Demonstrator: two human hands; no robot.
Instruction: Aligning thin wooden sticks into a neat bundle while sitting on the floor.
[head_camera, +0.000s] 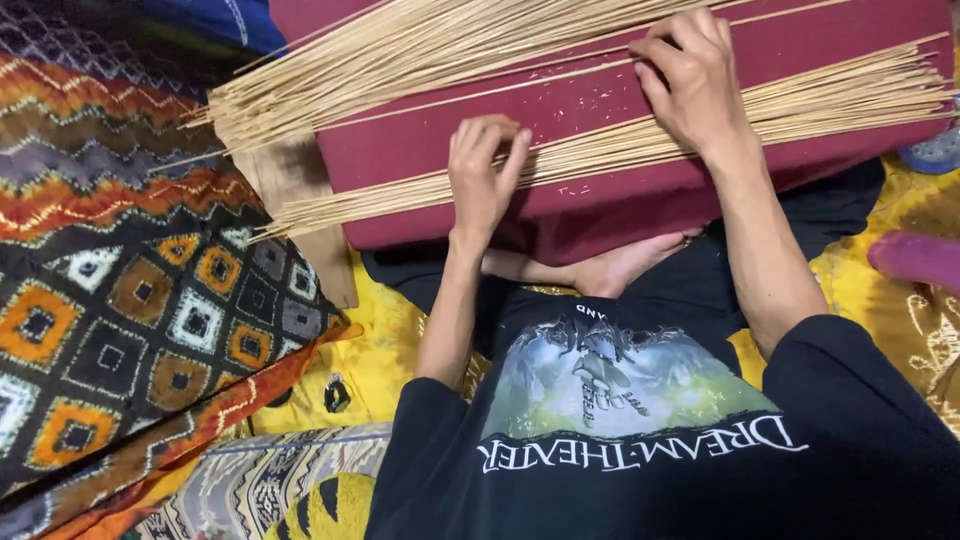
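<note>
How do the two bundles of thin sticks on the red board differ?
The upper bundle is thicker and fans out wide past the board's far edge; the lower bundle is thinner and lies tighter. The right hand rests by the upper bundle, the left hand on the lower bundle. Both are pale, straight sticks lying slantwise.

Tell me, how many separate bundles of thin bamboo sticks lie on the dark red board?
2. The upper bundle lies along the board's far edge. The lower bundle runs under both hands; its right end leaves the picture, so more may be hidden.
</note>
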